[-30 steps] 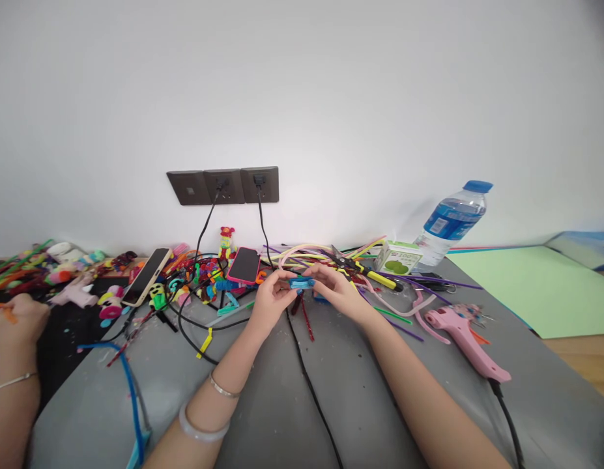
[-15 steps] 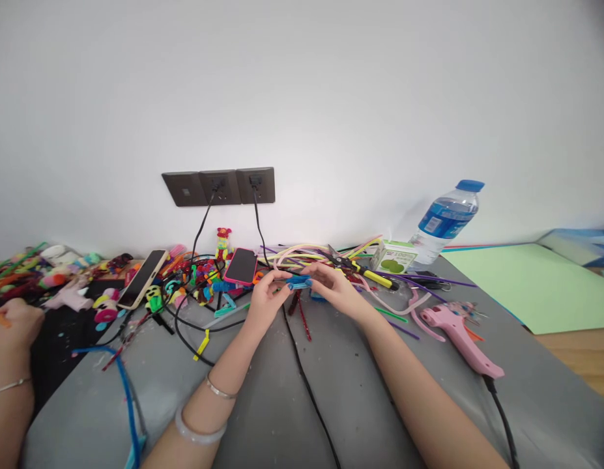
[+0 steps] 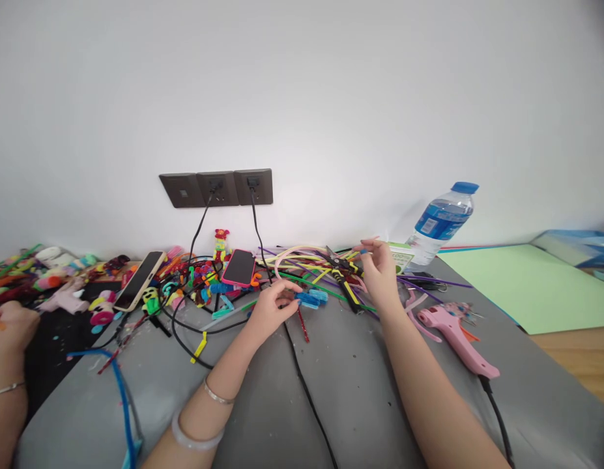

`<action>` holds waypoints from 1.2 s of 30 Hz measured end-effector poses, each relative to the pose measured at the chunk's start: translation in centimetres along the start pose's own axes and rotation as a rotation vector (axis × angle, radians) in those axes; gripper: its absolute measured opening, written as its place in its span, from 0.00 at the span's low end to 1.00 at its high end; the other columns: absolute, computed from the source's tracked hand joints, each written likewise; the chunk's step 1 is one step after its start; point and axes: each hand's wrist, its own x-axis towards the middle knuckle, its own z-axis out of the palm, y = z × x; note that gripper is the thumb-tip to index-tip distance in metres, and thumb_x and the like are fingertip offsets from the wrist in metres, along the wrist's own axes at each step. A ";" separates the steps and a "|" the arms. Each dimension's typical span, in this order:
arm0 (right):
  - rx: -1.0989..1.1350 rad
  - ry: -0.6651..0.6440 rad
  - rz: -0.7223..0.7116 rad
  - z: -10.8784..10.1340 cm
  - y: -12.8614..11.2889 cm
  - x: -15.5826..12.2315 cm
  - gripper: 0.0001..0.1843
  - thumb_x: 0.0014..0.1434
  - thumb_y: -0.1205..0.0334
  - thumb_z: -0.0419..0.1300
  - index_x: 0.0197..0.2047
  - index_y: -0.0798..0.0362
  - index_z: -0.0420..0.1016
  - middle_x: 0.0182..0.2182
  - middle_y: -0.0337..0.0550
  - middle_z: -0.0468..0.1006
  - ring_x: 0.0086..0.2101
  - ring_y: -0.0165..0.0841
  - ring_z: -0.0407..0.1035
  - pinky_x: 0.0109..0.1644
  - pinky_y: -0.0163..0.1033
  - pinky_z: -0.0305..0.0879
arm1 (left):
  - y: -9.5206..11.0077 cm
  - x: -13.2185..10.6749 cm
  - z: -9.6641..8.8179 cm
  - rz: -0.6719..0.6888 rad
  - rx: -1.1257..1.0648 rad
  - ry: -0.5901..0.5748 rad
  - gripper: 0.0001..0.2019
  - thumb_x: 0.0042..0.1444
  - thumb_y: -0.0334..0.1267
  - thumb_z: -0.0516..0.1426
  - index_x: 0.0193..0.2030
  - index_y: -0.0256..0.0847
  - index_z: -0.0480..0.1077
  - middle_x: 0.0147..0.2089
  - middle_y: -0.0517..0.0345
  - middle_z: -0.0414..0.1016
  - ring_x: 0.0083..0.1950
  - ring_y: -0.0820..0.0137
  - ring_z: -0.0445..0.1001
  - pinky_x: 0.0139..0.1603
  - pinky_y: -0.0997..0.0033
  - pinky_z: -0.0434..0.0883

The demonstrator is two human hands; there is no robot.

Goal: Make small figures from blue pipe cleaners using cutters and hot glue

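Note:
My left hand (image 3: 271, 307) rests on the grey mat (image 3: 331, 391) and pinches a short, folded blue pipe cleaner piece (image 3: 310, 298) between thumb and fingers. My right hand (image 3: 378, 270) is lifted to the right of it, fingers curled. It sits against the yellow-and-black cutters (image 3: 345, 281), whose handles point toward me. A small blue speck shows at its fingertips. A pile of loose pipe cleaners (image 3: 302, 255) lies just behind both hands.
A pink glue gun (image 3: 453, 332) with its cord lies right, a water bottle (image 3: 441, 221) and small green box (image 3: 402, 255) behind. Two phones (image 3: 240, 267) (image 3: 138, 280) and black cables lie left of centre. Another person's hand (image 3: 8, 322) works at far left.
My right hand let go of the blue piece and moved right and up to the cutters, which have swung round. My left hand lowered the blue piece to the mat.

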 end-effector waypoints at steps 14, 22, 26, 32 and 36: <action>-0.245 -0.360 -0.017 1.6 -1.0 -1.5 0.11 0.57 0.64 0.54 0.43 0.51 0.71 0.38 0.48 0.81 0.35 0.39 0.73 0.35 0.41 0.69 | 0.0 -0.1 -0.7 0.134 0.356 -0.045 0.09 0.56 0.27 0.56 0.42 0.41 0.73 0.40 0.56 0.76 0.37 0.72 0.77 0.39 0.73 0.76; -0.415 -0.540 -0.173 1.4 0.4 -1.6 0.14 0.55 0.70 0.53 0.41 0.49 0.77 0.41 0.45 0.83 0.45 0.42 0.74 0.52 0.49 0.67 | 0.4 0.0 -0.6 0.045 0.258 -0.009 0.07 0.58 0.30 0.55 0.39 0.40 0.74 0.38 0.55 0.81 0.41 0.68 0.81 0.44 0.70 0.77; -0.536 -0.603 -0.215 1.6 1.0 -2.1 0.17 0.54 0.73 0.55 0.42 0.47 0.78 0.44 0.44 0.82 0.48 0.43 0.72 0.56 0.53 0.64 | 0.2 0.2 -0.9 0.068 0.248 0.083 0.05 0.55 0.32 0.57 0.36 0.40 0.74 0.37 0.55 0.81 0.38 0.68 0.80 0.41 0.70 0.77; -0.592 -0.644 -0.238 1.9 0.7 -2.4 0.17 0.52 0.75 0.56 0.39 0.46 0.79 0.43 0.44 0.83 0.48 0.46 0.70 0.54 0.57 0.62 | 0.4 0.2 -0.9 0.079 0.266 0.135 0.07 0.52 0.29 0.56 0.37 0.40 0.73 0.37 0.56 0.80 0.37 0.69 0.78 0.36 0.73 0.74; -0.529 -0.549 -0.226 1.9 0.4 -2.0 0.13 0.53 0.72 0.57 0.35 0.47 0.80 0.40 0.44 0.84 0.43 0.45 0.72 0.52 0.54 0.63 | 0.6 0.1 -0.8 0.099 0.307 0.132 0.09 0.53 0.27 0.54 0.38 0.41 0.73 0.39 0.56 0.79 0.36 0.71 0.76 0.33 0.75 0.72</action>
